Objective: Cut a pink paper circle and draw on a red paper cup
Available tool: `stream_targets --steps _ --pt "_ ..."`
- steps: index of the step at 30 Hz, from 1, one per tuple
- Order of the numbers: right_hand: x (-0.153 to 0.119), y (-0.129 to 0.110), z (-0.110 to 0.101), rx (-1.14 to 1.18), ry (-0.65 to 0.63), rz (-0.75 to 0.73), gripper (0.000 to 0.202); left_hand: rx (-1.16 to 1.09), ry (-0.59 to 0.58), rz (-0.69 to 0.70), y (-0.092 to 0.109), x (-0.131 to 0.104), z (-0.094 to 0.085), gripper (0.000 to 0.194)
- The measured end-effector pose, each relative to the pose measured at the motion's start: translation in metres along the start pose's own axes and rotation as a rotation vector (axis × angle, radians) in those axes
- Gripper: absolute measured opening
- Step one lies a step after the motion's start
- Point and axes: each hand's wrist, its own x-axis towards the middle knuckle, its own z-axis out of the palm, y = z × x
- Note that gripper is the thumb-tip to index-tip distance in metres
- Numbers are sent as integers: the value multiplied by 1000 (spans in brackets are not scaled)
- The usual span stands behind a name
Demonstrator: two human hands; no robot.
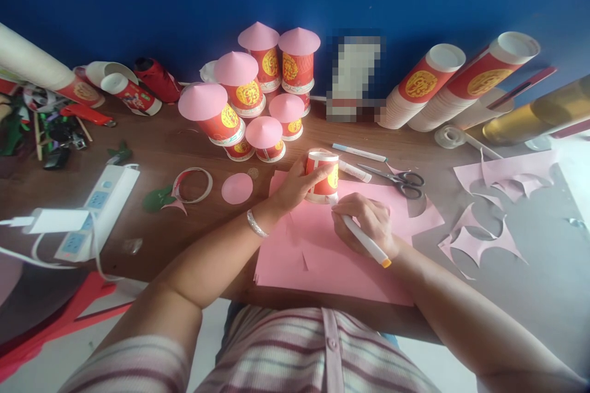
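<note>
My left hand [297, 185] is closed around a small red paper cup [323, 163] with a gold emblem and a white rim. Between the fingers of my right hand [364, 221] is a white marker pen [367, 242] with an orange end, its other end close to the cup's lower edge. Whether the tip touches the cup I cannot tell. Both hands are over a stack of pink paper sheets [295, 258]. Just beyond lie a second marker [359, 152], a short white tube-like pen [354, 171] and black-handled scissors [401, 181].
Red cups with pink paper cones [246, 95] stand at the back. Tall cup stacks [415, 86] lean at the back right, near tape [450, 136]. Pink offcuts [483, 239] lie right. Leftward are a pink disc [237, 188], a tape ring [176, 187] and a power strip [106, 196].
</note>
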Motion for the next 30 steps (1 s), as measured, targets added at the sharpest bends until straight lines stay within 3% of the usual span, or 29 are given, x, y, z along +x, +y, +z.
stream_targets --steps 30 --pt "-3 2 1 22 -12 -31 22 27 -12 -29 4 -2 0 36"
